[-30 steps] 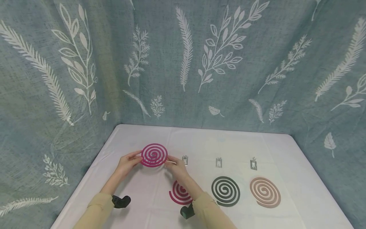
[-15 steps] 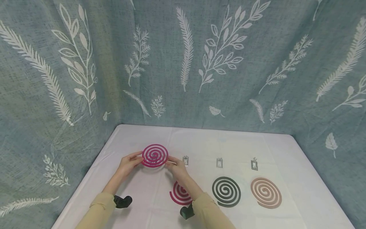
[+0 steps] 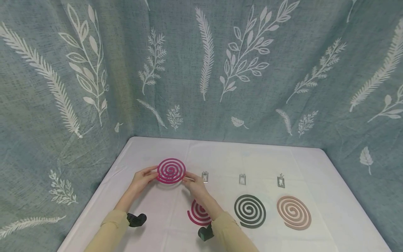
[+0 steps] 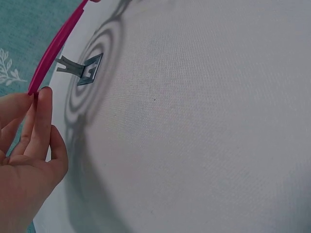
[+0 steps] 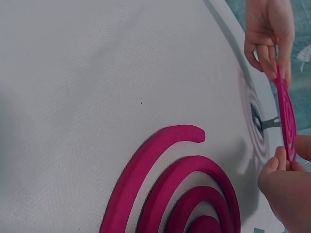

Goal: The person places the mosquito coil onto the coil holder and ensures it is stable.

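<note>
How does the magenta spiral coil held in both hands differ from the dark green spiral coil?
The held magenta spiral coil is raised above the white table, between the left hand and right hand; the dark green spiral coil lies flat on it. The magenta coil looks bright, the green coil dull. Both are round spirals.

Spiral (image 4: 52,51) between left hand (image 3: 140,181), right hand (image 3: 196,186); above stand (image 4: 75,67) on table (image 3: 264,157).

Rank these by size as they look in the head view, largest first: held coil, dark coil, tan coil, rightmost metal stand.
1. Tan coil and dark coil: too alike to rank.
2. Held coil: a little smaller, foreshortened.
3. Rightmost metal stand: clearly smallest.
</note>
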`<action>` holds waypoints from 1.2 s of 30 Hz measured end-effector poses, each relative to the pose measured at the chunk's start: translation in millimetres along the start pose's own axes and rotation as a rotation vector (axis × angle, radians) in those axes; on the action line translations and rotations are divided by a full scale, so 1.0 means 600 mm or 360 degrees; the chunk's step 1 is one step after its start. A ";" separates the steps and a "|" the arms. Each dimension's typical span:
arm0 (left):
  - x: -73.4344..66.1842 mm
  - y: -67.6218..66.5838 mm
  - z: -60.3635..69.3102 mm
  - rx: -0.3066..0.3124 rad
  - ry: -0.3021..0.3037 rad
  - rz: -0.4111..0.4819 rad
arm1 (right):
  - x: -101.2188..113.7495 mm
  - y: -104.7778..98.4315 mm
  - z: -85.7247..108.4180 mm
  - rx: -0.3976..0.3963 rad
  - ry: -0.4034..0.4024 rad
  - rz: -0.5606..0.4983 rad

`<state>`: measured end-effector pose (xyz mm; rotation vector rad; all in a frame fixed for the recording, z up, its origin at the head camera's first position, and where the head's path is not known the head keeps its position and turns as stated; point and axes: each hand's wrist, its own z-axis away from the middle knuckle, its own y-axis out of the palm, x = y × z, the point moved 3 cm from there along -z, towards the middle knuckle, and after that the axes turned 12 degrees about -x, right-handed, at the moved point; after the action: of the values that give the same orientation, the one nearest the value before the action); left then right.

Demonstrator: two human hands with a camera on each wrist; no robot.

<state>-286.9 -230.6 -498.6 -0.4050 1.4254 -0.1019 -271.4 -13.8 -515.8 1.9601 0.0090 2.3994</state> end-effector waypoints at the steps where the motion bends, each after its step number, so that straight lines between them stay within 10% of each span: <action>1: 0.000 0.000 -0.001 0.0001 0.0002 0.0006 | 0.000 0.000 0.000 0.0004 -0.0001 -0.0002; 36: -0.002 -0.005 0.000 0.0047 -0.0008 0.0066 | -0.001 0.007 -0.001 0.0026 0.0054 -0.0028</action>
<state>-286.6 -232.9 -496.2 -0.3509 1.4247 -0.0882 -272.0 -17.8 -516.6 1.9176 0.0472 2.4292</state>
